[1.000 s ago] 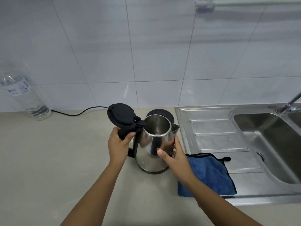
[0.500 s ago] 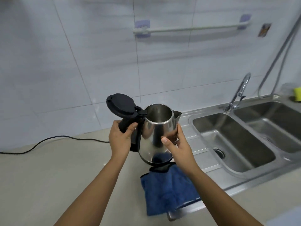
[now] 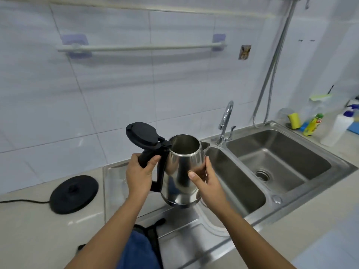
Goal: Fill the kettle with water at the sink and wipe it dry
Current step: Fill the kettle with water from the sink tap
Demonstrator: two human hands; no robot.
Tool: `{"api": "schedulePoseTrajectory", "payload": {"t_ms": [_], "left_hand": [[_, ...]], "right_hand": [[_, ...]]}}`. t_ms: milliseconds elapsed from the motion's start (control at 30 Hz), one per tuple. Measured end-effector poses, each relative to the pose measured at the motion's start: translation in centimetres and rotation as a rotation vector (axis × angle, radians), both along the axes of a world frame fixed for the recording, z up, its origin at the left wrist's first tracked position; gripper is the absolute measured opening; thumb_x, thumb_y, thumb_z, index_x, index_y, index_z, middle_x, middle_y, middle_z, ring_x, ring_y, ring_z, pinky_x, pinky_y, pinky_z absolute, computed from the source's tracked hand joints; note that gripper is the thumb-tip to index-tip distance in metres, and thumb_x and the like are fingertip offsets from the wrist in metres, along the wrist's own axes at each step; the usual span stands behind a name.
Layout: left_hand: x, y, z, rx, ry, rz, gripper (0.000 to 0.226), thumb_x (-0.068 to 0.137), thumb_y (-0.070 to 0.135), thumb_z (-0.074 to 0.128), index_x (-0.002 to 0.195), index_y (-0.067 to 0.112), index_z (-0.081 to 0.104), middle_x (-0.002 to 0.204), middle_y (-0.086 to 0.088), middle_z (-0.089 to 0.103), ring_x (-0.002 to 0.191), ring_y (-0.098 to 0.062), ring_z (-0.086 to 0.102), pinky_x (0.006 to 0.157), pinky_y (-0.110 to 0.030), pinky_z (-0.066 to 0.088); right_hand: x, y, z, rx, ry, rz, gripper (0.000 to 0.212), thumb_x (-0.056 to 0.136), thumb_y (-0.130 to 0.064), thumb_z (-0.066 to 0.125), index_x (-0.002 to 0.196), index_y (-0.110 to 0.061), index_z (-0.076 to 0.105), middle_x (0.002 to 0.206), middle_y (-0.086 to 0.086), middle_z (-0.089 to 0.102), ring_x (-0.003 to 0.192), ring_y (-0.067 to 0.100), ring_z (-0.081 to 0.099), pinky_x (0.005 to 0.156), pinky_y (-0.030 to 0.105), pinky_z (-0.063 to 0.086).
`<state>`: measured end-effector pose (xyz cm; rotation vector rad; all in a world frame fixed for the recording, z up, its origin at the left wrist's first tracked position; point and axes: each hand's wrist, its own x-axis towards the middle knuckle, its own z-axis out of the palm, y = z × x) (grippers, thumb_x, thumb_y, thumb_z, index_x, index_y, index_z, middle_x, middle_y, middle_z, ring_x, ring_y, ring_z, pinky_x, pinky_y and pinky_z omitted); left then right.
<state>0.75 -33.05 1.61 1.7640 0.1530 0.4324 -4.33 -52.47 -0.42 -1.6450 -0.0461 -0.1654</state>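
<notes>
A steel kettle (image 3: 181, 167) with its black lid flipped open is held in the air over the draining board, beside the left basin of the sink (image 3: 250, 191). My left hand (image 3: 138, 172) grips its black handle. My right hand (image 3: 204, 178) is pressed against the kettle's right side. The inside of the kettle looks dry. The chrome tap (image 3: 225, 121) stands behind the basins, with no water running from it. A blue cloth (image 3: 138, 251) lies on the draining board below my arms, partly hidden by them.
The kettle's black base (image 3: 74, 194) sits on the counter at left with its cord running off left. Bottles and a yellow sponge (image 3: 294, 120) stand at the far right behind the sink. A towel rail (image 3: 143, 47) is on the tiled wall.
The kettle has been lifted off its base and carried right toward the sink, both hands keeping the same hold. The view has swung right, bringing both basins and the tap into sight.
</notes>
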Motion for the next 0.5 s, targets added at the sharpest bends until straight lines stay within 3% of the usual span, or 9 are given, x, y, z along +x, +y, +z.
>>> {"api": "schedulePoseTrajectory", "payload": {"t_ms": [67, 100, 133, 233, 367, 500], "left_hand": [[0.9, -3.4, -0.5, -0.007, 0.014, 0.011, 0.031, 0.083, 0.042, 0.069, 0.093, 0.016, 0.055, 0.083, 0.007, 0.06, 0.078, -0.003, 0.055, 0.063, -0.018, 0.038], [1.4, -4.9, -0.8, -0.015, 0.025, 0.02, 0.031, 0.083, 0.042, 0.069, 0.093, 0.017, 0.055, 0.084, 0.007, 0.06, 0.078, -0.002, 0.055, 0.064, -0.018, 0.039], [1.9, -6.2, -1.1, -0.02, 0.037, 0.029, 0.031, 0.082, 0.042, 0.07, 0.094, 0.018, 0.055, 0.085, 0.006, 0.061, 0.079, -0.004, 0.056, 0.065, -0.018, 0.04], [3.4, -9.9, -2.0, -0.023, 0.065, 0.056, 0.032, 0.081, 0.042, 0.071, 0.097, 0.019, 0.057, 0.088, 0.007, 0.062, 0.081, -0.007, 0.057, 0.066, -0.02, 0.04], [4.9, -13.8, -2.8, -0.035, 0.091, 0.066, 0.027, 0.083, 0.037, 0.071, 0.099, 0.02, 0.056, 0.087, 0.014, 0.061, 0.08, 0.003, 0.055, 0.064, -0.013, 0.038], [6.9, -16.1, -4.0, -0.02, 0.134, 0.082, 0.029, 0.083, 0.038, 0.071, 0.098, 0.018, 0.057, 0.087, 0.009, 0.062, 0.08, 0.0, 0.056, 0.063, -0.016, 0.038]], "right_hand": [[1.3, -3.3, -0.2, -0.024, 0.027, 0.008, 0.064, 0.098, -0.016, 0.067, 0.138, -0.051, 0.031, 0.094, -0.022, 0.068, 0.088, -0.015, 0.063, 0.081, 0.005, 0.047], [2.0, -4.9, -0.4, -0.026, 0.05, 0.017, 0.069, 0.098, -0.015, 0.067, 0.139, -0.049, 0.023, 0.099, -0.018, 0.067, 0.088, -0.018, 0.063, 0.081, 0.003, 0.046], [2.7, -6.4, -0.7, -0.026, 0.068, 0.02, 0.068, 0.098, -0.014, 0.066, 0.14, -0.046, 0.022, 0.102, -0.012, 0.067, 0.087, -0.018, 0.063, 0.081, 0.003, 0.046], [4.6, -10.5, -1.3, -0.061, 0.104, 0.04, 0.049, 0.098, -0.016, 0.068, 0.14, -0.03, 0.047, 0.097, -0.011, 0.068, 0.093, -0.006, 0.065, 0.092, 0.016, 0.052], [7.2, -14.5, -2.1, -0.095, 0.183, 0.096, 0.076, 0.097, -0.023, 0.07, 0.16, -0.02, 0.027, 0.1, -0.021, 0.071, 0.107, 0.002, 0.066, 0.101, 0.025, 0.05], [9.5, -17.1, -3.0, -0.123, 0.193, 0.106, 0.07, 0.093, -0.029, 0.071, 0.151, -0.006, 0.038, 0.097, -0.015, 0.07, 0.102, 0.007, 0.067, 0.107, 0.043, 0.051]]}}
